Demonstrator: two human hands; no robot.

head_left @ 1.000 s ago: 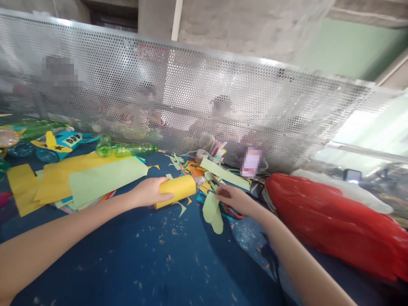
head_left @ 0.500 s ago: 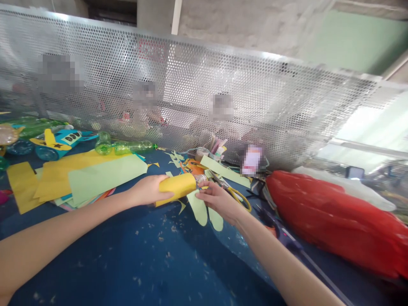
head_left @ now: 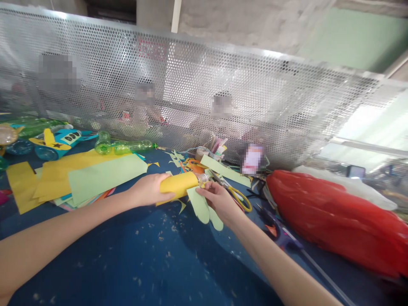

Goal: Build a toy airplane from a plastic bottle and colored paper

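L hand point(head_left: 148, 190): I grip bottle point(head_left: 179, 185); R hand point(head_left: 221, 200): I pinch green paper point(head_left: 199, 207). Blue tbl point(head_left: 137, 255), specked; perf. screen point(head_left: 191, 80) behind; concrete point(head_left: 255, 25) above.

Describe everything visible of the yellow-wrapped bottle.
The bottle looks like clear plastic, its body wrapped in yellow paper, its neck bare. It is on its side, neck pointing right. The left hand grips the other end. The right hand is near the neck; contact there, or of the bottle with the blue table, is unclear.

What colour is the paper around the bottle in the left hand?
Yellow paper, seen best in the head view.
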